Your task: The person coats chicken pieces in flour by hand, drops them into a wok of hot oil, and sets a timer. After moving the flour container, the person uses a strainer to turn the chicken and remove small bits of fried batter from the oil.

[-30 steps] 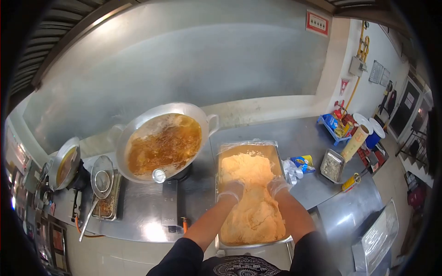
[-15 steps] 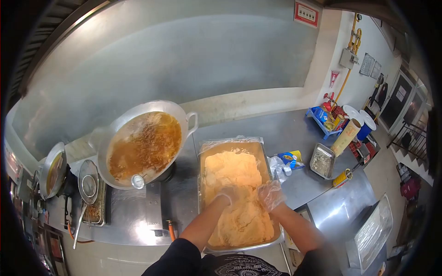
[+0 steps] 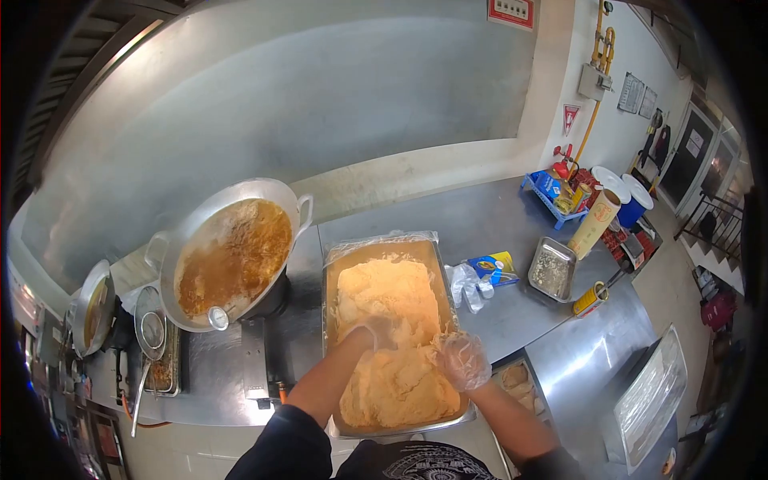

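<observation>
A commercial-style kitchen, at its frying station.
A wide, two-handled silver metal wok (image 3: 260, 190) of foaming amber liquid (image 3: 236, 264), a round white dial thermometer (image 3: 218, 318) at its rim, stands above a long grey stainless-steel counter (image 3: 472, 220), with a long-handled round wire strainer (image 3: 152, 330) and a large rectangular metal tray (image 3: 326, 304) of pale orange powder (image 3: 388, 288) alongside; a broad grey metal panel (image 3: 320, 96) rises behind.

Powder (image 3: 388, 292): pale orange. Frying oil (image 3: 232, 268): amber-brown. Bench (image 3: 480, 218): silver-grey. Shirt (image 3: 424, 458): black, white print. Box (image 3: 490, 269): blue, yellow. Gas pipe (image 3: 593, 126): yellow.
</observation>
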The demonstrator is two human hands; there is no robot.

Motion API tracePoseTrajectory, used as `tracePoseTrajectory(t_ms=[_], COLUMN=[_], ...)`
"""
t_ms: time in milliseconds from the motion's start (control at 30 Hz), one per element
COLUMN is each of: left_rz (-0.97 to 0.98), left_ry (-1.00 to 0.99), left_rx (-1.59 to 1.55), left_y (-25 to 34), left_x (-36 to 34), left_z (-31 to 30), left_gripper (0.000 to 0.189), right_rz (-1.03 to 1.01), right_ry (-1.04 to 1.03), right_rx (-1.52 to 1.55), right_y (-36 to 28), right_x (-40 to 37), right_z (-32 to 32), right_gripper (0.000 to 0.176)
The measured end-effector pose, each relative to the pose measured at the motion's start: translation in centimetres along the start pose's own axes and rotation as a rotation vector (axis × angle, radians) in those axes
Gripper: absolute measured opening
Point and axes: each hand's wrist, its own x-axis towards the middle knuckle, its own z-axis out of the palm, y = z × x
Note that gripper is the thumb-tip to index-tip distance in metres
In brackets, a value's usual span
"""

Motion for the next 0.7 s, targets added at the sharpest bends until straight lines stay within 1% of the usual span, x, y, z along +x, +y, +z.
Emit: tracePoseTrajectory(t_ms=[33, 133, 233, 267, 333, 433, 533, 633, 700], left_rz=[0.029, 0.015, -0.111, -0.086, -0.042, 0.014, -0.138, -0.057, -0.043], left_ry=[0.029, 0.129, -0.018, 0.041, 0.164, 0.250, 0.278, 0.291, 0.367], left_rx=[0.064, 0.299, 0.395, 0.385, 0.365, 0.442, 0.340, 0.350, 0.423], left_y=[0.7, 3.5, 3.9, 4.2, 6.7, 7.7, 9.7, 11.5, 10.8], left_x=[-1.1, -5.0, -6.7, -7.4, -10.3, -11.0, -12.5, -12.9, -11.6], left_z=[0.2, 0.5, 1.4, 1.4, -0.6, -0.1, 0.5, 1.7, 4.4], left_gripper=[0.066, 0.043, 0.062, 0.057, 0.048, 0.081, 0.081, 0.063, 0.049], right_rz=[0.025, 0.012, -0.040, -0.035, -0.031, 0.058, 0.006, 0.008, 0.019], right_ry=[-0.038, 0.028, 0.081, 0.054, 0.004, 0.021, 0.008, 0.011, 0.109], right_rx=[-0.013, -0.035, -0.031, -0.032, -0.036, -0.020, -0.057, -0.025, -0.066], right_y=[-0.2, 0.5, 1.7, 1.9, 1.6, 1.2, 1.2, 0.8, 0.6], right_x=[0.1, -0.3, -1.4, -1.8, -1.5, -2.1, -2.7, -2.7, -3.0], right_z=[-0.7, -0.8, 0.9, 1.1, -0.2, 0.9, 0.2, 0.3, 0.7], right_gripper=[0.019, 0.018, 0.018, 0.018, 0.017, 0.032, 0.031, 0.030, 0.030])
